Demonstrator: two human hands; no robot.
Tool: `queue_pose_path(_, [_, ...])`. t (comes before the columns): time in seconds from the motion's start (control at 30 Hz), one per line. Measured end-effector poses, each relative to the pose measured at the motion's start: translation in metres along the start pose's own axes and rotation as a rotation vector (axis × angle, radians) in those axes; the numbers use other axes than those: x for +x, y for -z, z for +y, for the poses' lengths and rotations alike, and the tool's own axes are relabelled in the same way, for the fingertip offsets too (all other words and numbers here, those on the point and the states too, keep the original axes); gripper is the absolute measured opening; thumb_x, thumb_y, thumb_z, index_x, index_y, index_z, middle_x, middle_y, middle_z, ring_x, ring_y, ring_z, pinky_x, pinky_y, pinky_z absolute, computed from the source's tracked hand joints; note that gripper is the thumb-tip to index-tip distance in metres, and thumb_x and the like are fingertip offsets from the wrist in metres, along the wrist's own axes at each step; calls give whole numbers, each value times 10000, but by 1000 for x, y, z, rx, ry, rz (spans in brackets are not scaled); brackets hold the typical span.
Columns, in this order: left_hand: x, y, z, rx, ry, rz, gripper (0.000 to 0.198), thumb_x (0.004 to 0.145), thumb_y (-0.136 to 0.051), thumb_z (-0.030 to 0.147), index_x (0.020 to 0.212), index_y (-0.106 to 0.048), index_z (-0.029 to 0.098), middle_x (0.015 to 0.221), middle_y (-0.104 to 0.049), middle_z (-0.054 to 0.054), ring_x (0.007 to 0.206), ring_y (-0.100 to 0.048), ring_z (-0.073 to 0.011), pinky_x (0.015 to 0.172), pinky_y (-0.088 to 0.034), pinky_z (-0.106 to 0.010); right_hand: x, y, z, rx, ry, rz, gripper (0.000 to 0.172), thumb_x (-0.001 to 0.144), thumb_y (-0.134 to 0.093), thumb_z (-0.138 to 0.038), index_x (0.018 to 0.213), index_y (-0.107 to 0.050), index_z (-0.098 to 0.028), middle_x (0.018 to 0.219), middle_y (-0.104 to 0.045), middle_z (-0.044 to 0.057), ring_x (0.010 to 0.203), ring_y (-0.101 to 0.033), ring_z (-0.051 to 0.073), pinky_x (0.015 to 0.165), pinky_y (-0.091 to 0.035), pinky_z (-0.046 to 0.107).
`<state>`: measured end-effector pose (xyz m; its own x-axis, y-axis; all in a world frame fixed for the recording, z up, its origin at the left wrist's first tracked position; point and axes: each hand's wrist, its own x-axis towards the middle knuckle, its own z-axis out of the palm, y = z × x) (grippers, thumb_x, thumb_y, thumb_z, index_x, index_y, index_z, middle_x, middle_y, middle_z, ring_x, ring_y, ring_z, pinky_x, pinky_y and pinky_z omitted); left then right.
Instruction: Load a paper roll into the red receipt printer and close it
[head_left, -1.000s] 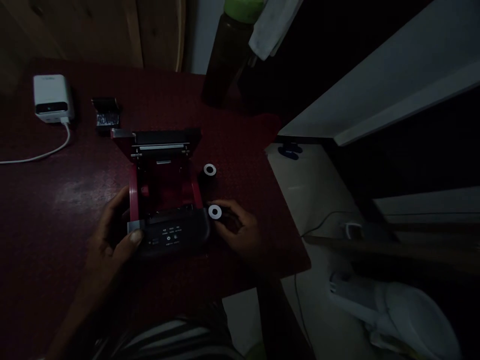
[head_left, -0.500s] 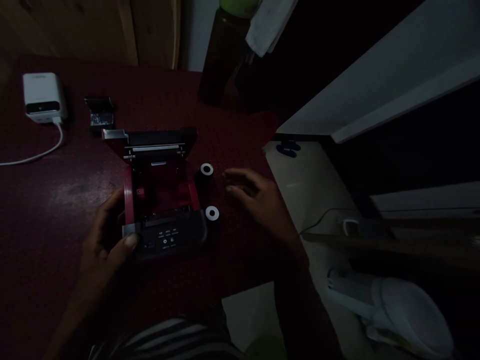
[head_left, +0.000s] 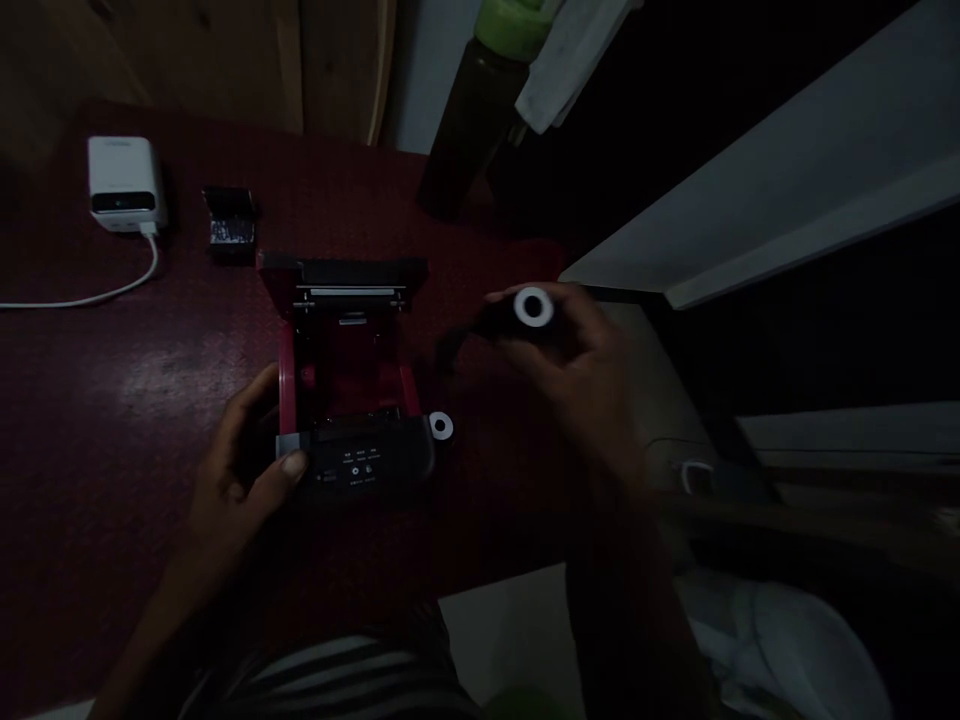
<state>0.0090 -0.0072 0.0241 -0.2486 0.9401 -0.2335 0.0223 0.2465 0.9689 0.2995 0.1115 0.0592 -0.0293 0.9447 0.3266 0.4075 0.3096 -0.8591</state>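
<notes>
A small red and black printer (head_left: 349, 390) sits on the dark red table (head_left: 112, 380) with its lid swung open towards the back. My left hand (head_left: 244, 470) grips its front left corner, thumb on the front panel. My right hand (head_left: 581, 370) is raised to the right of the printer and closed around a dark roll with a white core (head_left: 525, 310). A second roll with a white core (head_left: 440, 428) stands on the table against the printer's front right corner.
A white box-shaped device (head_left: 121, 185) with a white cable (head_left: 90, 295) sits at the back left, a small black object (head_left: 231, 222) beside it. A dark bottle with a green cap (head_left: 480, 110) stands at the back. The table's right edge drops to a pale floor.
My right hand left the near roll, reached to the far roll beside the printer and lifted it up to the right. The left hand stayed on the printer.
</notes>
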Motion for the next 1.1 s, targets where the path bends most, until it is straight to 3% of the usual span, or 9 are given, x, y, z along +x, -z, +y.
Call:
queue_pose_path(0.07, [1, 1, -2, 3, -31, -27, 808, 941, -830, 597, 1677, -585, 369, 1754, -570, -39, 1663, -474, -413, 1312, -504, -530, -4, 14, -30, -43, 78, -62, 304, 880, -850, -242, 1169, -802, -322, 1160, -845, -11, 1101, -798, 259, 1020, -649, 454])
queue_pose_path(0.13, [2, 3, -4, -3, -51, -57, 784, 960, -815, 578, 1681, -574, 382, 1749, -577, -33, 1655, -492, -396, 1293, -525, -518, -7, 15, -53, -81, 165, -241, 326, 939, -814, -236, 1245, -803, -346, 1193, -852, -3, 1102, -810, 263, 993, -662, 439])
queue_pose_path(0.3, [4, 7, -14, -17, -89, -76, 748, 980, -821, 556, 1674, -582, 407, 1697, -632, -37, 1581, -590, -379, 1215, -595, -481, -9, -36, -68, -386, 413, -576, 336, 1008, -701, -93, 1295, -776, -250, 1238, -854, 59, 1135, -787, 269, 1032, -640, 450])
queue_pose_path(0.43, [5, 8, -17, -7, -143, -73, 728, 990, -819, 523, 1669, -595, 384, 1708, -622, -44, 1608, -562, -376, 1285, -536, -500, -9, -82, -70, -693, 382, -671, 354, 935, -683, 40, 1198, -778, -178, 1115, -854, 106, 1062, -762, 281, 958, -623, 420])
queue_pose_path(0.6, [5, 8, -15, 21, -133, -83, 738, 1001, -811, 518, 1682, -574, 361, 1708, -618, -52, 1614, -553, -358, 1310, -503, -480, 5, -104, -82, -859, 249, -797, 284, 988, -649, 27, 1066, -817, -187, 1026, -868, 119, 981, -801, 290, 841, -593, 394])
queue_pose_path(0.7, [5, 8, -16, 16, -137, -84, 736, 1001, -816, 517, 1678, -574, 360, 1694, -624, -54, 1598, -566, -345, 1318, -489, -473, 15, -109, -77, -851, 169, -866, 323, 965, -670, 31, 1099, -839, -209, 982, -869, 100, 823, -804, 276, 676, -543, 363])
queue_pose_path(0.8, [6, 9, -19, 28, -160, -79, 732, 999, -820, 507, 1675, -578, 362, 1680, -632, -60, 1582, -580, -348, 1312, -495, -486, 18, -110, -62, -753, 190, -840, 327, 950, -678, 43, 1045, -832, -229, 927, -857, 66, 751, -789, 244, 634, -524, 335])
queue_pose_path(0.97, [6, 9, -19, 39, -147, -74, 750, 995, -814, 523, 1685, -570, 362, 1697, -619, -70, 1598, -564, -365, 1313, -495, -515, 12, -110, -44, -543, 228, -782, 377, 998, -608, 53, 1037, -816, -259, 942, -855, 31, 768, -790, 193, 720, -584, 292])
queue_pose_path(1.1, [5, 9, -19, 32, -153, -75, 734, 1001, -807, 518, 1681, -577, 365, 1706, -616, -64, 1610, -554, -360, 1327, -476, -507, 10, -100, -50, -403, 168, -845, 495, 1001, -547, 68, 1234, -815, -277, 1110, -877, 23, 917, -825, 185, 819, -627, 283])
